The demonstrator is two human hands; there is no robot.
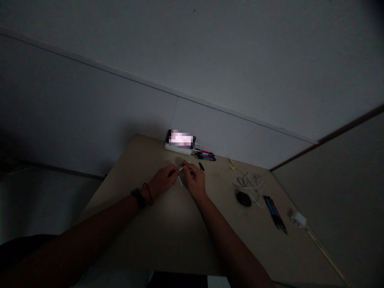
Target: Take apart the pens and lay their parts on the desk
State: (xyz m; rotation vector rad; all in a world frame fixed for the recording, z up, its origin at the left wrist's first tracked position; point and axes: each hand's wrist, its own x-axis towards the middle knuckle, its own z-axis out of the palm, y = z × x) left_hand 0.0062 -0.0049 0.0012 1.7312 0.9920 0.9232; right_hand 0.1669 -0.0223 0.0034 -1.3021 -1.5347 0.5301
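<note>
My left hand (164, 177), with a dark band and a red cord at its wrist, is closed in a pinch on a thin white rod (181, 169). Opposite it, my right hand (195, 181) has its fingers closed around the other end of that rod. The dim light hides the exact fingertips and any smaller part between them. Just below the fingers a second thin white stick (180, 181) shows, slanting down; whether it lies on the table or is held I cannot tell. A short black piece (201, 166) lies to the right of my right hand.
A phone with a lit, blurred screen (181, 139) leans on a white block (177, 149) by the wall. Several pens (205, 156) lie beside it. Further right are a coiled white cable (250, 182), a black mouse-like object (243, 198), more pens (274, 214) and a white plug (298, 219).
</note>
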